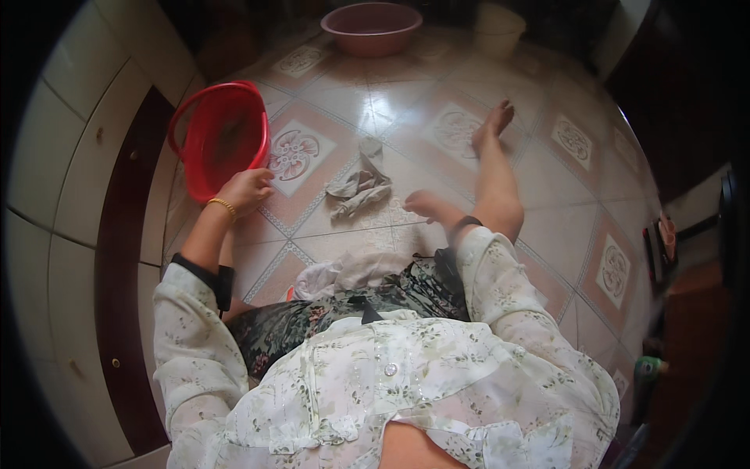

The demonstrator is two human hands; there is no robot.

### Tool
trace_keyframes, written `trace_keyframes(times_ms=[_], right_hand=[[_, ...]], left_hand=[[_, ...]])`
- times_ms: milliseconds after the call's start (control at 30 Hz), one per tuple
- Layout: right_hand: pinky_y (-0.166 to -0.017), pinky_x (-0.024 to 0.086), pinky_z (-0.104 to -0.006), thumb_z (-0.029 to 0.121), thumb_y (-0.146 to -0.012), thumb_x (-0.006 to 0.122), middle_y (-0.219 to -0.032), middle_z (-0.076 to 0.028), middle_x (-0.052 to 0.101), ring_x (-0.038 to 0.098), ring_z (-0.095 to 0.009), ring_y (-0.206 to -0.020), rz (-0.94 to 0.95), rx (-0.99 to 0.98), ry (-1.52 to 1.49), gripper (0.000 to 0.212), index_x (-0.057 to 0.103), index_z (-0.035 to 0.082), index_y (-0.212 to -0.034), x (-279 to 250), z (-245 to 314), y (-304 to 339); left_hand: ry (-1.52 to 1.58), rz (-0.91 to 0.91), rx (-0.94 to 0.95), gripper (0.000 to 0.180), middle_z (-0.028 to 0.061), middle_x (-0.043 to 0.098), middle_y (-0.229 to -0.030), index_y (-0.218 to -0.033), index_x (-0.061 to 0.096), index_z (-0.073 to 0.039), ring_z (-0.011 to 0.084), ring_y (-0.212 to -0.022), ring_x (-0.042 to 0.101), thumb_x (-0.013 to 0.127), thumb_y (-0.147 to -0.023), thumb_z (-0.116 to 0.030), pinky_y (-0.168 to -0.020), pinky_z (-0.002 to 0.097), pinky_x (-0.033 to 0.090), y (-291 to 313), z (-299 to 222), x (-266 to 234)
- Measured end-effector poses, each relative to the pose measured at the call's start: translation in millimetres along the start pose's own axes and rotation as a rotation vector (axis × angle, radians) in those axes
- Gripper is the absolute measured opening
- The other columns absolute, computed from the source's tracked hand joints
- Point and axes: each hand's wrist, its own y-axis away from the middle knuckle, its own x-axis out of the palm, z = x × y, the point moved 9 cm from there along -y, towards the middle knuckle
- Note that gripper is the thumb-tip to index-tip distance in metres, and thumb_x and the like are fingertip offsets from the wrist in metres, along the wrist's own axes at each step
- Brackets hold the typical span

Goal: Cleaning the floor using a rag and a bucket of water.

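Observation:
A red plastic bucket with a raised red handle stands at the left, its mouth tipped partly toward me. My left hand, with a gold bracelet at the wrist, is at the bucket's near rim, fingers bent around its edge; the grip is partly hidden. A crumpled grey-beige cloth lies on the tiles between my hands, its far end stretching away. To the right of the cloth, my right hand is apart from it, fingers loosely spread and holding nothing. More pale cloth lies bunched by my lap.
A pink basin sits at the far side, with a pale bucket to its right. My bare leg stretches over the patterned floor tiles. Tiled cabinet doors line the left; dark furniture stands right.

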Motion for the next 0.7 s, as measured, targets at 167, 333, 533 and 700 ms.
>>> trace_keyframes(times_ms=[167, 333, 533, 700], right_hand=[[-0.080, 0.050, -0.0386, 0.028, -0.076, 0.067, -0.097, -0.017, 0.068, 0.064, -0.033, -0.089, -0.095, -0.225, 0.062, 0.036, 0.069, 0.003, -0.101, 2, 15, -15], [-0.084, 0.049, -0.0367, 0.027, -0.077, 0.068, -0.099, -0.019, 0.068, 0.064, -0.032, -0.092, 0.000, -0.254, -0.121, 0.036, 0.068, 0.001, -0.101, 38, 24, -9], [-0.081, 0.050, -0.0338, 0.022, -0.079, 0.066, -0.100, -0.018, 0.067, 0.065, -0.025, -0.091, -0.028, -0.215, -0.043, 0.035, 0.065, 0.000, -0.106, 58, -22, -25], [-0.085, 0.049, -0.0355, 0.020, -0.080, 0.064, -0.105, -0.017, 0.066, 0.064, -0.028, -0.097, -0.104, -0.124, -0.274, 0.035, 0.064, 0.002, -0.110, 37, -43, -21]], left_hand=[[-0.052, 0.074, 0.155, 0.029, 0.0154, 0.068, -0.098, -0.109, 0.061, -0.004, 0.0253, -0.089, 0.065, 0.064, -0.082, -0.016, -0.078, 0.0324, 0.049, -32, -75, 58], [0.058, 0.183, 0.177, 0.029, 0.0141, 0.069, -0.090, -0.107, 0.063, -0.003, 0.0216, -0.079, 0.064, 0.065, -0.080, -0.015, -0.071, 0.0320, 0.050, -67, -55, 137], [0.142, 0.211, 0.166, 0.030, 0.0140, 0.065, -0.110, -0.113, 0.059, 0.001, 0.0224, -0.100, 0.062, 0.057, -0.083, -0.002, -0.089, 0.0307, 0.047, -108, -54, 200], [0.163, -0.158, 0.244, 0.035, 0.0172, 0.060, -0.117, -0.113, 0.060, -0.006, 0.0325, -0.111, 0.055, 0.048, -0.082, 0.001, -0.095, 0.0366, 0.042, -152, -47, 200]])
